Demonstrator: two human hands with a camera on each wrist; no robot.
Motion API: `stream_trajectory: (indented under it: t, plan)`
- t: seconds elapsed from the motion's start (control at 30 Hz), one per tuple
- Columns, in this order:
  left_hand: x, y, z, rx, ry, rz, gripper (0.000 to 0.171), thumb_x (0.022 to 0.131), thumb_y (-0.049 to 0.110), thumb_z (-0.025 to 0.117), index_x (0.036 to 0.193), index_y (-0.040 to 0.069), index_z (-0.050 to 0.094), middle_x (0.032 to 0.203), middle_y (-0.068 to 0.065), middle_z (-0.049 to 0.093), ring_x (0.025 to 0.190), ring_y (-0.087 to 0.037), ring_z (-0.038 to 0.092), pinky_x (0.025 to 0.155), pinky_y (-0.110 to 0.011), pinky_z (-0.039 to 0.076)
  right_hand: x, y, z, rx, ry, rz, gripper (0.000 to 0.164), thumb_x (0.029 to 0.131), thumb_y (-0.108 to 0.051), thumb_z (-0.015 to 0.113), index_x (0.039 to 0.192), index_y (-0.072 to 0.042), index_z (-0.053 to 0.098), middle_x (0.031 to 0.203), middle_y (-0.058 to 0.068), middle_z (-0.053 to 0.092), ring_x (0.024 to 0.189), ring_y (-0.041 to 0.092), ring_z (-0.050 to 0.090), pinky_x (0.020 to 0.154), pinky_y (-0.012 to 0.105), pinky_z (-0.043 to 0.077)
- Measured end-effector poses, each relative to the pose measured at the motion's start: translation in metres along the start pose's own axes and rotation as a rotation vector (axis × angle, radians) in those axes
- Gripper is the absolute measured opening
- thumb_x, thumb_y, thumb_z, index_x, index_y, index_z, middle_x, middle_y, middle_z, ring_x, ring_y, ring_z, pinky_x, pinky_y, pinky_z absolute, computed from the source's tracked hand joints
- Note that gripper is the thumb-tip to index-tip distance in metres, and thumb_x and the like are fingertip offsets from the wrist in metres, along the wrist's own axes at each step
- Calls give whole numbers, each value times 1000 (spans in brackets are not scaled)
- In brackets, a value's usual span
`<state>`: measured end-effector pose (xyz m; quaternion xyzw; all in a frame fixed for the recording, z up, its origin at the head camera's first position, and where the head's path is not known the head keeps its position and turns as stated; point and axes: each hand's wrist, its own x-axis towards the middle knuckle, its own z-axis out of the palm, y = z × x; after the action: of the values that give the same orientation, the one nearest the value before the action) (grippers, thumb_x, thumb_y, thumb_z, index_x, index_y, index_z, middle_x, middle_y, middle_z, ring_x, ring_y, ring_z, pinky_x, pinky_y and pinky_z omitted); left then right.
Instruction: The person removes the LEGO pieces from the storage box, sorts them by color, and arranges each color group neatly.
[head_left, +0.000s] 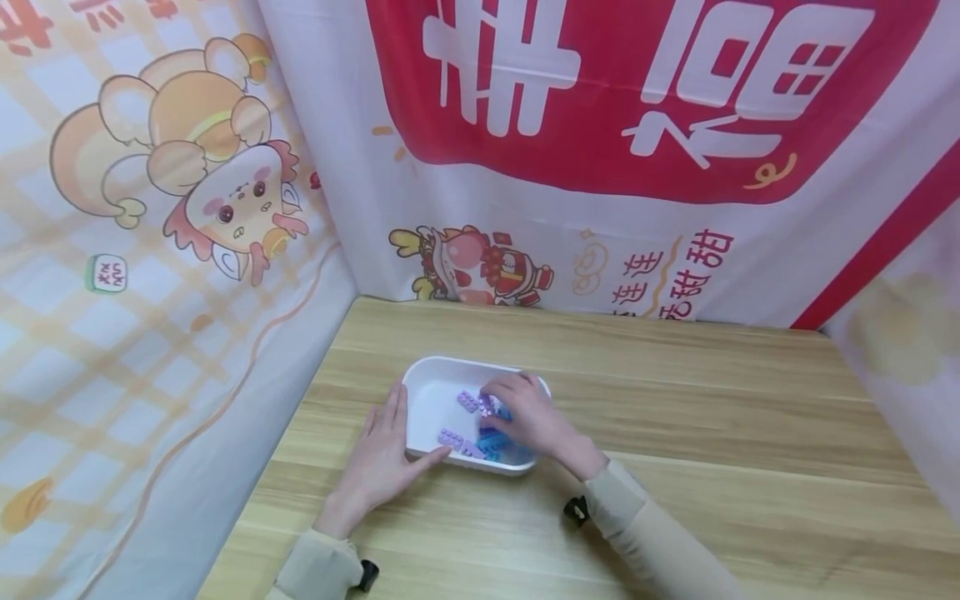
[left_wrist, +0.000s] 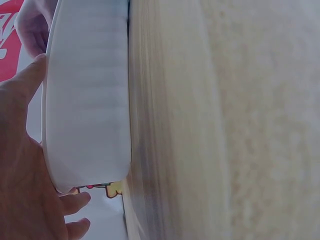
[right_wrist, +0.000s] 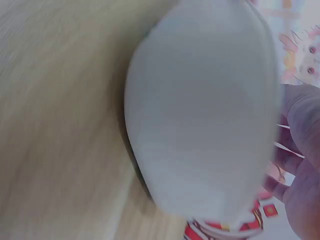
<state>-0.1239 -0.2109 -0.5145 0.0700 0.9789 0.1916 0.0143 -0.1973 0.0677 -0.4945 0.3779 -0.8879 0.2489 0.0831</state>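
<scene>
A white tray (head_left: 431,458) stands on the wooden table with small building bricks inside. Light purple bricks (head_left: 451,437) lie near its front wall, and another purple brick (head_left: 467,401) is farther back. Blue bricks (head_left: 491,442) are heaped at the right. My left hand (head_left: 382,458) spans the tray's left front corner, thumb along the near rim and fingers against the end wall. My right hand (head_left: 531,417) reaches over the right end, bent fingers and thumb around glittery purple pieces (head_left: 486,406); I cannot tell whether it grips one. In the right wrist view the tray wall hides the bricks.
The wooden table (head_left: 675,400) extends to the right of the tray. Printed cloth (head_left: 315,167) hangs behind and on the left, with another cloth at the right edge. Black straps (head_left: 576,511) show at both sleeve cuffs.
</scene>
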Motion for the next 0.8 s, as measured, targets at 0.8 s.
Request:
stream_trajectory:
  t: [0.8]
  plan:
    - [3, 0, 3, -20, -16, -11, 134, 94, 88, 57, 175, -1, -2, 186, -22, 0, 171, -46, 17, 141, -64, 15, -79, 107, -62, 99, 145, 364, 43, 93, -2, 85, 133, 2, 71, 134, 25, 75, 129, 45, 69, 116, 65, 55]
